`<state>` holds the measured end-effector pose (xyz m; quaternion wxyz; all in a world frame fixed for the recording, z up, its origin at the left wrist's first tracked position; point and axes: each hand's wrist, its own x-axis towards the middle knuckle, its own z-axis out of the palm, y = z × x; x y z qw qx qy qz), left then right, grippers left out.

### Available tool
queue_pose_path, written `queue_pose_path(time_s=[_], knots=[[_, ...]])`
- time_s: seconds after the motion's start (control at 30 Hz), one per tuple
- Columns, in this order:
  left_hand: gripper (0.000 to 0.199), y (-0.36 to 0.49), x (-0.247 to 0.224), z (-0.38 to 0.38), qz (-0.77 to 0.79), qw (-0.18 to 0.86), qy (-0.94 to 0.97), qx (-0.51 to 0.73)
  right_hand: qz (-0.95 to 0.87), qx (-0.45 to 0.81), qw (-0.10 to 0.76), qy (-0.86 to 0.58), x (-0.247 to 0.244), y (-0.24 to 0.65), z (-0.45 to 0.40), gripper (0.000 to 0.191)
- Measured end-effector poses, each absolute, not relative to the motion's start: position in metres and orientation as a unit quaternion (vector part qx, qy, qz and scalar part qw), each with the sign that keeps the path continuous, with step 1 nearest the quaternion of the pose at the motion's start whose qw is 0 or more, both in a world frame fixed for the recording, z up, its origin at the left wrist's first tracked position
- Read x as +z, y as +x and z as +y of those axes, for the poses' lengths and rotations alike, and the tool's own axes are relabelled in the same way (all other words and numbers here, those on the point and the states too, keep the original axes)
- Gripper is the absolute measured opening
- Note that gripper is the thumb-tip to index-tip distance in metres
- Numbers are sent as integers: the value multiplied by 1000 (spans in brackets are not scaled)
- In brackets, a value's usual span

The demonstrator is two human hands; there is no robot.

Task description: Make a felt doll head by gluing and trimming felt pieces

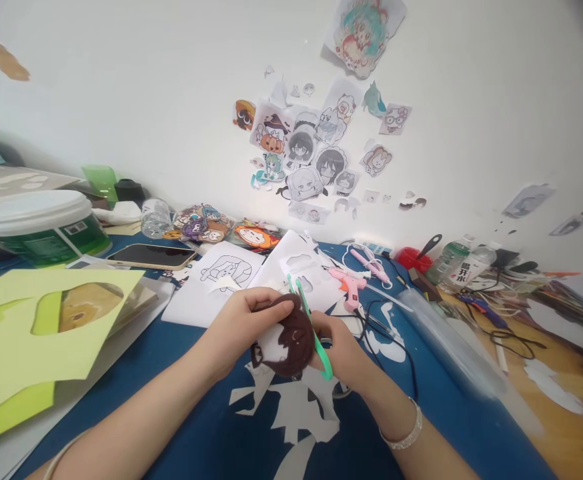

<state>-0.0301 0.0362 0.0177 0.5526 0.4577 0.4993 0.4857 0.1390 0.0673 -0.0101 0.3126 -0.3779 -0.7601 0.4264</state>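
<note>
My left hand [249, 320] pinches a round dark-brown and white cutout [296, 340] of a character's head, thumb on its front. The fingers behind the cutout are hidden. Around green-handled scissors [324, 360] closes my right hand [339, 343], at the cutout's right edge. The scissors point up and away from me; whether the blades touch the cutout I cannot tell. Below both hands, white paper scraps [299, 410] lie on the blue mat [191, 427].
A pink glue gun [350, 283] with a black cord lies to the right, near a clear plastic sleeve [451, 347]. Behind are a line drawing [226, 273] and a phone [151, 255]. Yellow-green sheets [16, 333] and a white-lidded tub [36, 223] stand left.
</note>
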Motion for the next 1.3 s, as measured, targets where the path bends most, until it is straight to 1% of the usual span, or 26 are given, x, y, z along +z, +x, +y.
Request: queue_pose_path(time_s=[0.37,0.63,0.87,0.97,1.07,1.13,1.23,1.3], knots=[[22,-26,11,35,485,546,433,528,-745,436,339,-374,-15,136,67,10],[21,-28,8,38,472,555,429,533,-737,418,349,-400,-20,135,67,7],[22,-29,7,38,466,559,431,535,-737,413,351,-403,-20,133,66,14],[21,-27,5,36,469,564,440,517,-725,423,364,-403,-18,135,68,18],[22,-25,5,36,469,571,441,509,-733,403,374,-400,-15,138,71,21],[23,-27,6,37,468,567,443,514,-743,402,364,-393,-13,139,72,17],[24,-31,9,40,469,556,453,516,-763,423,324,-365,-9,140,73,6],[24,-34,12,41,474,551,467,503,-780,426,301,-346,-7,141,73,10]])
